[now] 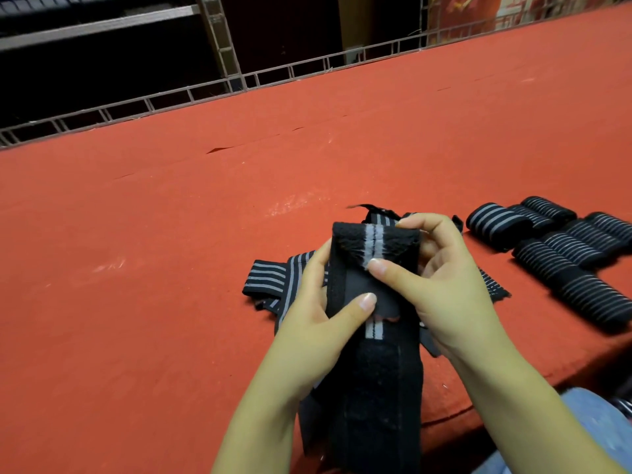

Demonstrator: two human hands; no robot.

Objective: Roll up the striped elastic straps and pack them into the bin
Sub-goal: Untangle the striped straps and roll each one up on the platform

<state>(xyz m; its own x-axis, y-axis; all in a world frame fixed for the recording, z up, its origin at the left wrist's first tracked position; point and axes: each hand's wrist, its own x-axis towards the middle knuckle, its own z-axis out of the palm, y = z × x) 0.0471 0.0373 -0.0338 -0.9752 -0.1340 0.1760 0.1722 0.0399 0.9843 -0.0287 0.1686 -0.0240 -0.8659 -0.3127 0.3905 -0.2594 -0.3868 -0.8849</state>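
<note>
Strap (372, 285), black with grey stripes, sits at lower centre, pinched between the left hand (321, 323) and right hand (441, 285), its top end folded over.

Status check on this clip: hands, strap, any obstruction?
Left hand and right hand both grip the strap, top end folded over. Finished rolls lie right. No bin in view. Nothing blocking.

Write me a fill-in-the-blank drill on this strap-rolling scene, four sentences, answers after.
1. Both hands hold one ___ strap.
2. The finished rolls lie on the person's ___ side.
3. The table cover is ___.
4. The left hand presses the strap with its ___.

Answers: black; right; red; thumb
</note>
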